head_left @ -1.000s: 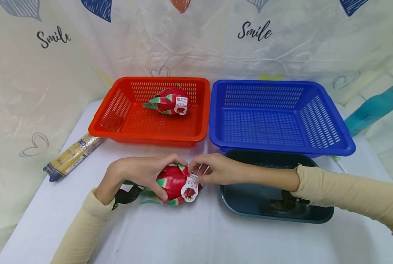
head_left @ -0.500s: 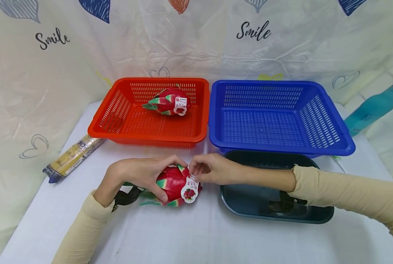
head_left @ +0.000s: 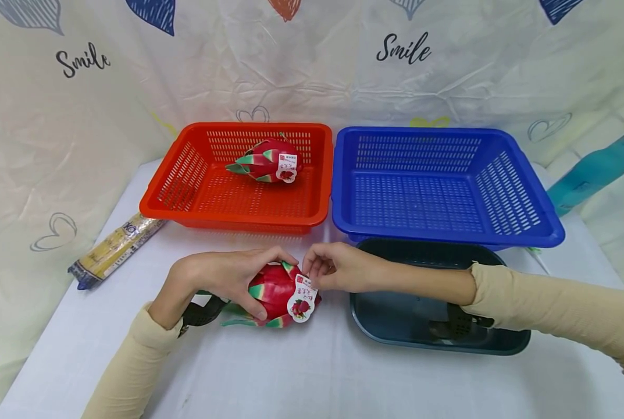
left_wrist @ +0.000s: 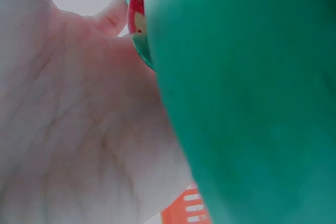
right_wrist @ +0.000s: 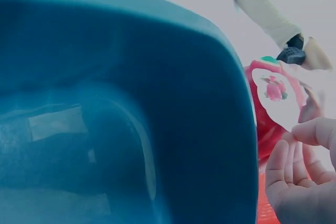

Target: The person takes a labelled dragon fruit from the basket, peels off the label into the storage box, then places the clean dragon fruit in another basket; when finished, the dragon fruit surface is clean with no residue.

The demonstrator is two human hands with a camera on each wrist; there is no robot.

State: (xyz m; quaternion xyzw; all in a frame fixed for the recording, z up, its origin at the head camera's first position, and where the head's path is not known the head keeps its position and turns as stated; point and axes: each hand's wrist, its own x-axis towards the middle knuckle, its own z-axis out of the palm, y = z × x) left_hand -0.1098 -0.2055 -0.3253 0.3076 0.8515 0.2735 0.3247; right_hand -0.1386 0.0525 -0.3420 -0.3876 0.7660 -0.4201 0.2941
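Observation:
A red dragon fruit (head_left: 274, 289) with green-tipped scales lies on the white table, in front of the red basket. My left hand (head_left: 223, 273) grips it from the left, thumb on the near side and fingers over the far side. A white sticker label (head_left: 301, 305) with a fruit picture sits on its right end. My right hand (head_left: 345, 267) pinches the upper edge of that label between thumb and forefinger; the right wrist view shows the pinch at the label (right_wrist: 275, 98). Close up in the left wrist view, a green scale (left_wrist: 241, 98) hides most of the fruit.
The red basket (head_left: 238, 221) holds another labelled dragon fruit (head_left: 264, 160). Beside it stands a blue basket (head_left: 448, 235). A dark teal basin (head_left: 395, 331) lies under my right forearm. A yellow pasta packet (head_left: 115, 250) is at left, a turquoise bottle (head_left: 589, 174) at right.
The label's upper part, bent half a second ago, now shows more fully, and my right fingers have shifted slightly right. My left hand and the dragon fruit stay put.

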